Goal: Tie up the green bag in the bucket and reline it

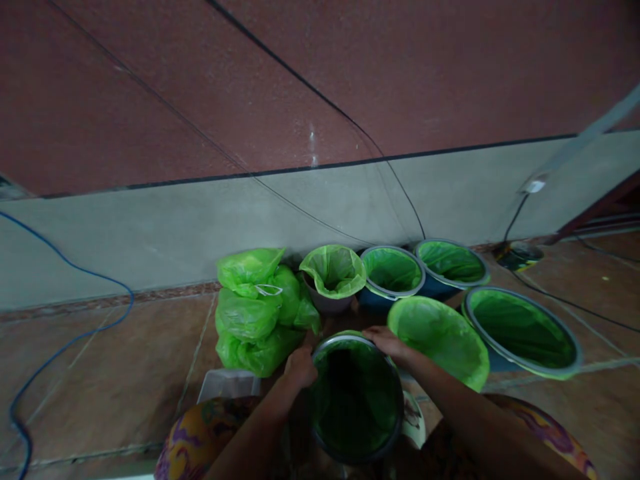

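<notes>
A round bin lined with a green plastic bag [357,400] stands between my knees, its dark inside facing me. My left hand [300,368] is closed on the left side of its grey rim. At the far right of the same rim, my right hand [384,341] grips the edge, fingers partly hidden behind it. Just right of that hand is another bin with a bright green liner [440,337] folded over its rim. Left of my left hand lie several stuffed, tied green bags [250,313] in a pile.
Along the wall stand a brown bin with a green liner [334,273] and two lined blue bins [393,272]. A large lined bin [523,330] is at the right. A clear plastic container [230,383] sits near my left knee. A blue cable [95,273] crosses the tiled floor.
</notes>
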Motion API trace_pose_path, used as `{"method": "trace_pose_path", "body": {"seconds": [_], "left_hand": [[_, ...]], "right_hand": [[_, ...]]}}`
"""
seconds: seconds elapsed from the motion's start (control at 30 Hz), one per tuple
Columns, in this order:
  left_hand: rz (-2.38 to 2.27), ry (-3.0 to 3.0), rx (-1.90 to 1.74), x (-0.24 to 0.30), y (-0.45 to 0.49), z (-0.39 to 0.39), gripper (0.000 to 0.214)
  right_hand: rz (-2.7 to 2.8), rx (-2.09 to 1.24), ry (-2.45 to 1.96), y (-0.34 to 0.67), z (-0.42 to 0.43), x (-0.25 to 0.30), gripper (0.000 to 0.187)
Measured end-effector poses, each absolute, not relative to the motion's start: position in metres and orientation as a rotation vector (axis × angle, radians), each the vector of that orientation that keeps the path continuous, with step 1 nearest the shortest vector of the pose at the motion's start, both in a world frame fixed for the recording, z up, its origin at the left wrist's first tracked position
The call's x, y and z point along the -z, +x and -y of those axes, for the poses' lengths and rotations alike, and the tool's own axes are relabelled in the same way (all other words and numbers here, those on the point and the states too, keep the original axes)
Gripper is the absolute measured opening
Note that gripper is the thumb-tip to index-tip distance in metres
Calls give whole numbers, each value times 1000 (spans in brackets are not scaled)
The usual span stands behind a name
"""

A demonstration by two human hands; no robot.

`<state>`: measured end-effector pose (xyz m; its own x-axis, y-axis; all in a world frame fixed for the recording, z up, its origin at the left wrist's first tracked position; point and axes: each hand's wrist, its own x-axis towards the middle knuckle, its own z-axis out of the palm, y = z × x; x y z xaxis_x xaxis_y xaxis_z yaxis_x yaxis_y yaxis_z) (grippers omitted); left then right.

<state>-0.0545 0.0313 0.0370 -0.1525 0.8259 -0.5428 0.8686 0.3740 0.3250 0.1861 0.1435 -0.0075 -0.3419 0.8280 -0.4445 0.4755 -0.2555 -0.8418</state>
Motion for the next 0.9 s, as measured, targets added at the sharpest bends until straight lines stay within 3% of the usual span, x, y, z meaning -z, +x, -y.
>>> {"method": "trace_pose_path", "body": {"seconds": [0.23,0.47,0.67,0.9], "left_hand": [[-1896,1334,-99,-28,-56,-33,45],[-1644,1098,-382,-17,-47,-42,28],[-1562,940,-545,-14,-34,-44,46],[-1487,859,-582,-16,-22,-49,36]], "right_hand": [[1537,-1758,-1641,171,-141,-6,23],[1546,-1856,-1565,164,-132,-11,24],[1511,-1904,-1465,157,-127,-13,28],[1588,-1841,-1414,148,-125,-11,28]]}}
